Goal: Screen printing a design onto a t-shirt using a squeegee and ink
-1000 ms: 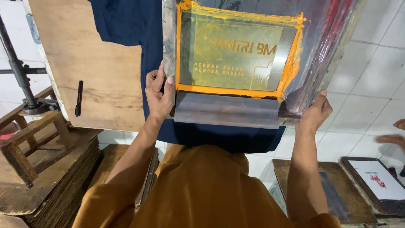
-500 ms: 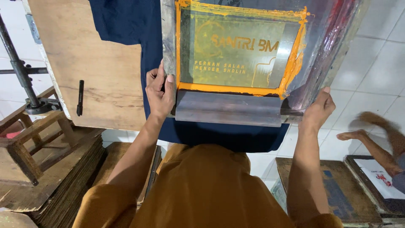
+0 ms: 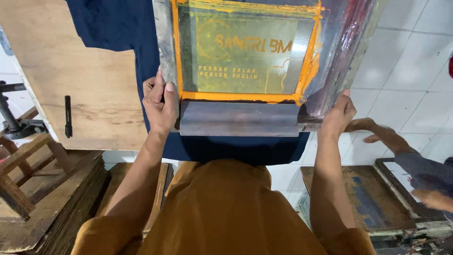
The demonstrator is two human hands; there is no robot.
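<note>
Metal-framed printing screen with orange-taped edges [image 3: 245,61] lies at twelve o'clock over the dark blue shirt [image 3: 118,23] on the wooden board [image 3: 71,71]; my left hand [image 3: 159,106] pinches its nine o'clock corner, fingers closed on the frame; my right hand [image 3: 337,115] clasps the three o'clock corner; I judge the screen is being seated, and squaring it evenly comes next.
</note>
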